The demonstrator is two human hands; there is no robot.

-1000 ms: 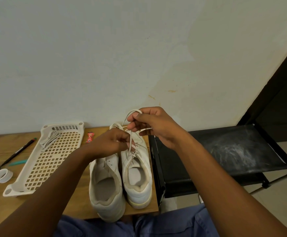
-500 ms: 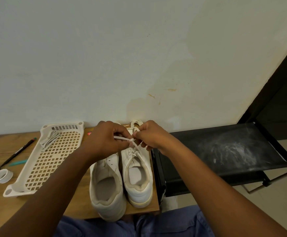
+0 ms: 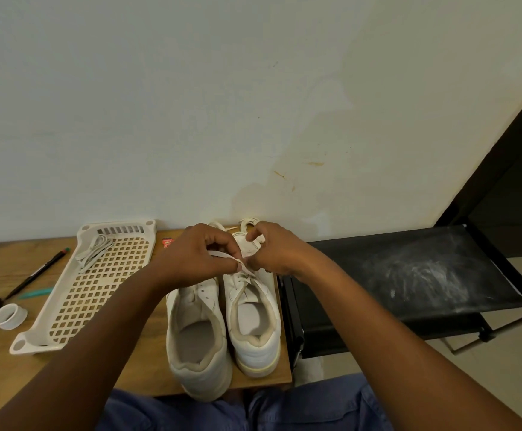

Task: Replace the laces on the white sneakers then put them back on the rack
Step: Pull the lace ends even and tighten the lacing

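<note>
In the head view I am seeing my left hand (image 3: 200,259) pinching a white lace (image 3: 222,256) over the right sneaker (image 3: 253,318), and my right hand (image 3: 276,250) is pinching the same lace close beside it, fingers curled. The two sneakers are standing side by side on the table (image 3: 8,377), heels toward me; the left sneaker (image 3: 197,337) is showing no lace. A basket (image 3: 98,290) with old laces (image 3: 93,248) is lying to the left. The black rack (image 3: 408,275) is standing just right of the table.
</note>
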